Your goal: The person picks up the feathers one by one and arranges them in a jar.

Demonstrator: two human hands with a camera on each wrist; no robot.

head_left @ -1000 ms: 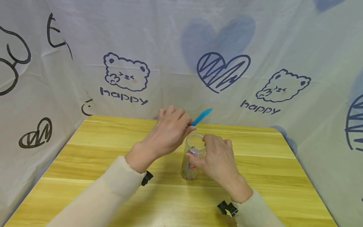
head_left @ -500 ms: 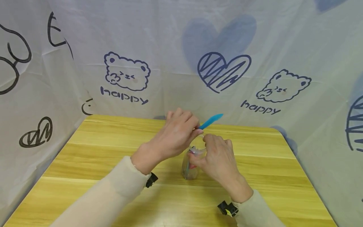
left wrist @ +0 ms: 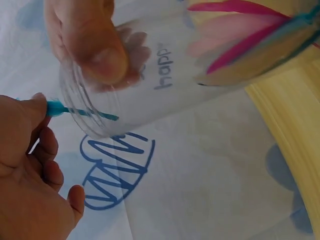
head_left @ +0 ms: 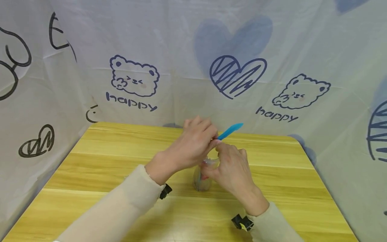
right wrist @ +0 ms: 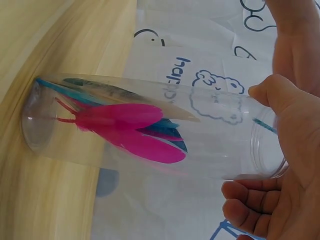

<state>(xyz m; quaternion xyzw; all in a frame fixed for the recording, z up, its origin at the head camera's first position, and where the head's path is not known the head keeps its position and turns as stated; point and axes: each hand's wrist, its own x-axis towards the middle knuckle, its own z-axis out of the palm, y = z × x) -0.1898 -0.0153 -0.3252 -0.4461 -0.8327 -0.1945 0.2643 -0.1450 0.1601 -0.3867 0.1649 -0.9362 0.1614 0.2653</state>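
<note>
A tall clear plastic jar [head_left: 202,183] stands upright and uncapped on the table. My right hand [head_left: 234,168] grips it near the rim, thumb on the near side. Inside lean several feathers: bright pink feathers [right wrist: 137,117], a blue feather [right wrist: 75,92] and a tan one [right wrist: 165,109]. Between thumb and fingers, my left hand [head_left: 195,143] pinches another blue feather [head_left: 230,131] over the mouth. Its vane sticks out to the right in the head view. In the left wrist view its thin quill [left wrist: 102,114] reaches just inside the jar's mouth.
The wood-grain table [head_left: 90,168] ends at a white cloth backdrop [head_left: 184,90] printed with hearts, bears and lettering. Black wrist mounts [head_left: 242,222] sit under both cream sleeves [head_left: 127,201].
My left hand has moved right and slightly down with the blue feather, from beside the jar to over its mouth. The right hand and jar have stayed in place.
</note>
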